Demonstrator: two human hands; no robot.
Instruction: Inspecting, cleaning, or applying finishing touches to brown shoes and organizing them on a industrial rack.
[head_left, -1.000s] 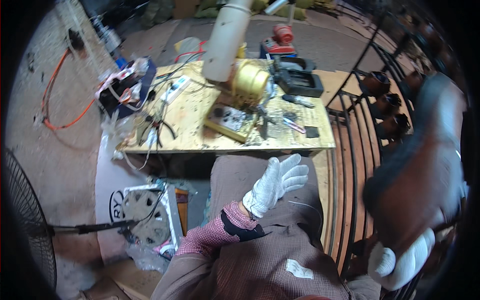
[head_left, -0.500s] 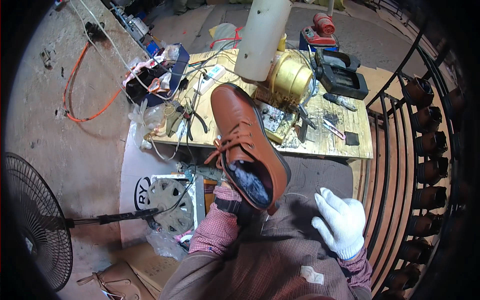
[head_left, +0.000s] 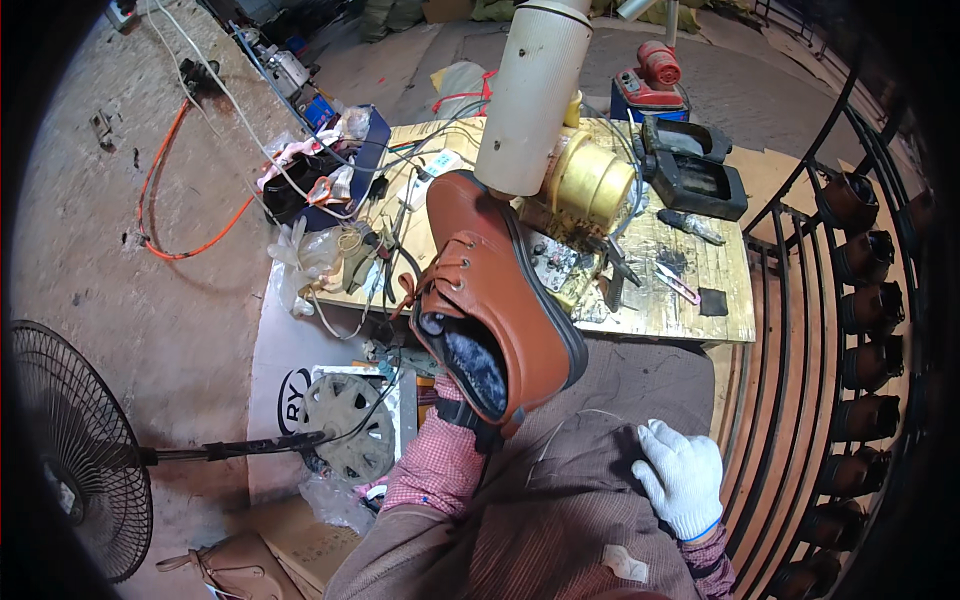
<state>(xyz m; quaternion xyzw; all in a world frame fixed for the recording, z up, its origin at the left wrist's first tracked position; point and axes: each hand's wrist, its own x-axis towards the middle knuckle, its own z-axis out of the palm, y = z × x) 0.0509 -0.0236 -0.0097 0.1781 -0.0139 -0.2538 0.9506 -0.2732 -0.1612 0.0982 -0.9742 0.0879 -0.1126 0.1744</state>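
Observation:
A brown leather lace-up shoe (head_left: 500,290) with a dark sole and a fluffy lining hangs over the front of the workbench, its toe pointing away. It is held up from beneath by my left hand, whose fingers are hidden behind the shoe; only the checked left sleeve (head_left: 432,465) and a dark wrist strap show. The shoe's toe is close under the end of a white cylindrical tube (head_left: 530,110). My right hand (head_left: 682,478), in a white knit glove, rests near my lap with fingers loosely extended and nothing in it.
The wooden workbench (head_left: 725,315) carries a yellow round housing (head_left: 592,178), black moulds (head_left: 695,180), pliers and a pink-handled cutter (head_left: 678,284). A black fan (head_left: 75,460) stands at left. On the right, a metal rack (head_left: 790,330) holds several dark shoes (head_left: 868,365).
The shoe has rolled, showing more of its right side and sole edge, and its heel has dropped slightly. My right hand's fingers have drawn closer together. The view has shifted slightly.

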